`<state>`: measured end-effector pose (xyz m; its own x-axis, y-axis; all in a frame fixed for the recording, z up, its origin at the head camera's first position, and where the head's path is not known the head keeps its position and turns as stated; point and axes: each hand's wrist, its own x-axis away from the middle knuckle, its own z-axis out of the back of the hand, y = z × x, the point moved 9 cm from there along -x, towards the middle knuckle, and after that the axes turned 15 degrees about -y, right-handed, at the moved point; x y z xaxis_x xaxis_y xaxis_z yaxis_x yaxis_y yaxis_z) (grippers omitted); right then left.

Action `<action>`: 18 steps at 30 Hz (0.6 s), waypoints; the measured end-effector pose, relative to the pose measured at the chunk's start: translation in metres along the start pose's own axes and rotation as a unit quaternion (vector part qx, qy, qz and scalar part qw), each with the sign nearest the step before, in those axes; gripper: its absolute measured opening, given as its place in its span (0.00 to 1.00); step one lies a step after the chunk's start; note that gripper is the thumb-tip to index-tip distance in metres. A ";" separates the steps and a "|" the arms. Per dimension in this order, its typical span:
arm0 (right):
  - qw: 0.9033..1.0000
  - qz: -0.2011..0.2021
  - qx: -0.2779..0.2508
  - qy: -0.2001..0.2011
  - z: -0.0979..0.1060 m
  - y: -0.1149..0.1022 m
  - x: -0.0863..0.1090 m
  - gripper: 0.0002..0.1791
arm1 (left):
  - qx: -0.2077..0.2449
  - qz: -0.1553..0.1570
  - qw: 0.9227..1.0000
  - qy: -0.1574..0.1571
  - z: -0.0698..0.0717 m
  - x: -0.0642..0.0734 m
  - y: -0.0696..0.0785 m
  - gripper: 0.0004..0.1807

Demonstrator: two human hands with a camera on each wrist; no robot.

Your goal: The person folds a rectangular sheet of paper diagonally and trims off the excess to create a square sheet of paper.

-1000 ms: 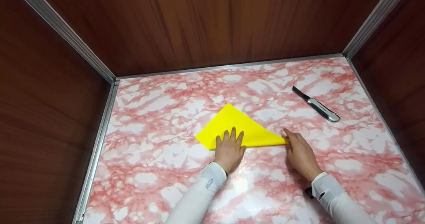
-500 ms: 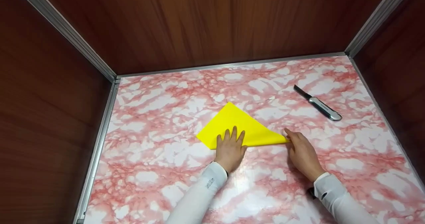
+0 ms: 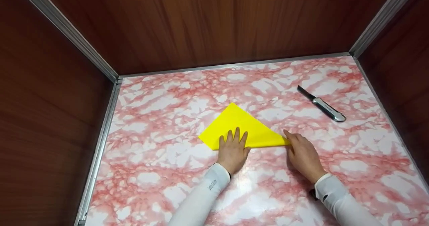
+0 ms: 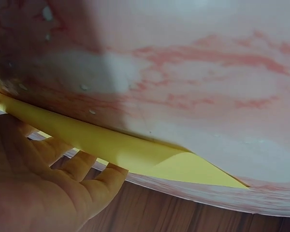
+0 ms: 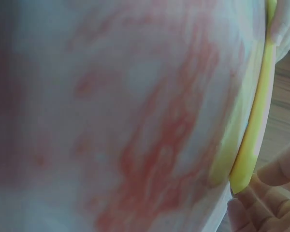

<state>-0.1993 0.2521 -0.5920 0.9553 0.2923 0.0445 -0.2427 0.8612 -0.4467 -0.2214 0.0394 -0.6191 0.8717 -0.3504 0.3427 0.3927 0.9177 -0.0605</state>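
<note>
A sheet of yellow paper, folded along its near edge, lies on the table in the head view. My left hand rests on its near left part with the fingers spread straight. At the right-hand point of the paper, my right hand pinches the tip between thumb and fingers. The left wrist view shows the rounded fold of the paper standing slightly off the surface beside my left fingers. In the right wrist view the paper's tip meets the fingers of my right hand.
A utility knife with a grey and black handle and its dark blade out lies at the back right. The table has a red and white marbled top. Brown wood-grain panels with metal edging close in the back and both sides.
My right hand has shifted very slightly left with the paper's tip. My left hand stays in place on the paper, and the head view has tilted a little.
</note>
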 end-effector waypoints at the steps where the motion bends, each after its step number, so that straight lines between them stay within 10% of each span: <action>1: 1.000 0.003 0.006 0.002 0.000 0.000 0.000 0.34 | 0.000 0.000 1.000 0.000 0.000 0.000 0.000 0.34; 18: 0.999 -0.028 0.027 0.001 -0.005 -0.004 0.005 0.29 | 0.015 -0.001 1.000 0.007 0.004 0.004 0.001 0.34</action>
<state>-0.1927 0.2478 -0.5947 0.9681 0.2415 0.0668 -0.1965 0.8972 -0.3954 -0.2188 0.0400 -0.6141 0.8753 -0.3540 0.3295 0.3849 0.9224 -0.0314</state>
